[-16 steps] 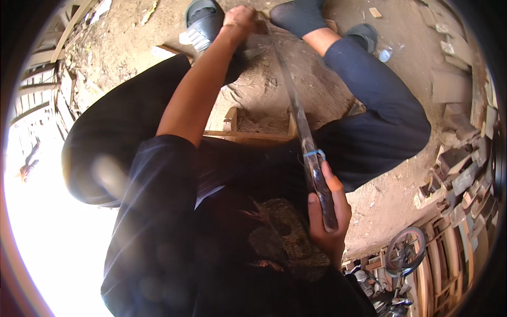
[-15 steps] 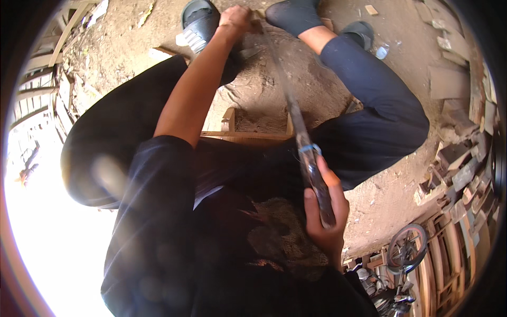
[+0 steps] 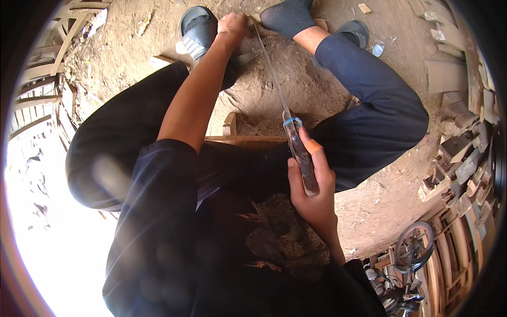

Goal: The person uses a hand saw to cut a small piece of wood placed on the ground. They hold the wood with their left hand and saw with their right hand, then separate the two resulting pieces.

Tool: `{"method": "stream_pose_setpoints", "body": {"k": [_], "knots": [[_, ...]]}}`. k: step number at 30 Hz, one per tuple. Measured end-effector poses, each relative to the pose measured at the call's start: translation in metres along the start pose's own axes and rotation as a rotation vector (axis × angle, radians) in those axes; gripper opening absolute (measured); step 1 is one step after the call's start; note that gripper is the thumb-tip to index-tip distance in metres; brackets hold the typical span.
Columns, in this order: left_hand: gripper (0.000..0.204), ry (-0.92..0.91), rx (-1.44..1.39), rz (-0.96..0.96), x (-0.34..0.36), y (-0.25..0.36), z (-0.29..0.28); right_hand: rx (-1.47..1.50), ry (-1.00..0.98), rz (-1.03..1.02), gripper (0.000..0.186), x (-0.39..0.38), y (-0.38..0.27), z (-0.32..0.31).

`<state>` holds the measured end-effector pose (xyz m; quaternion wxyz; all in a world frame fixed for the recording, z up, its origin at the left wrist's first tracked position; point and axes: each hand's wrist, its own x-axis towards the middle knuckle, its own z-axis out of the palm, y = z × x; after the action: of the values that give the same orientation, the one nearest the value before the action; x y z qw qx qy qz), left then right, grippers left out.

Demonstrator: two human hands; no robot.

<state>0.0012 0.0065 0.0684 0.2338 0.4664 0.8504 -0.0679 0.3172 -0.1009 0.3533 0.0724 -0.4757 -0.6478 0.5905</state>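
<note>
My right hand (image 3: 316, 185) grips the dark handle of a long, narrow-bladed hand tool (image 3: 272, 68). A blue band circles the handle near the blade, and my thumb and index finger lie along its sides. I cannot tell whether the blade is a saw's or a knife's. Its far end reaches a small piece of wood (image 3: 256, 19) between my left hand and my socked foot (image 3: 285, 19). My left hand (image 3: 233, 27) is closed beside that blade end; what its fingers hold is hidden.
A black sandal (image 3: 197, 31) lies by my left hand, another sandal (image 3: 355, 33) beyond my right leg. A wooden frame (image 3: 245, 138) crosses between my legs. Wood offcuts (image 3: 465, 158) are heaped at the right, and a bicycle wheel (image 3: 414, 247) stands at the lower right.
My right hand has moved forward and slightly left, pushing the tool toward my left hand. My left hand has stayed almost in place.
</note>
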Motion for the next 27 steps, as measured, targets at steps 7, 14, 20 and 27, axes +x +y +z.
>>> {"method": "stream_pose_setpoints", "body": {"k": [7, 14, 20, 27], "knots": [[0.047, 0.040, -0.002, -0.001, -0.007, 0.010, -0.006, -0.043, 0.030, -0.087, 0.048, -0.012, 0.007, -0.014], [0.039, 0.074, 0.030, 0.040, -0.004, -0.005, 0.000, -0.066, 0.008, -0.119, 0.051, -0.028, -0.005, -0.018], [0.045, 0.085, 0.005, 0.050, -0.013, -0.003, 0.006, -0.198, -0.012, 0.041, 0.050, 0.005, -0.013, -0.003], [0.041, 0.059, 0.006, 0.054, -0.008, 0.012, -0.011, -0.101, 0.080, -0.097, 0.043, 0.013, 0.011, -0.008]]}}
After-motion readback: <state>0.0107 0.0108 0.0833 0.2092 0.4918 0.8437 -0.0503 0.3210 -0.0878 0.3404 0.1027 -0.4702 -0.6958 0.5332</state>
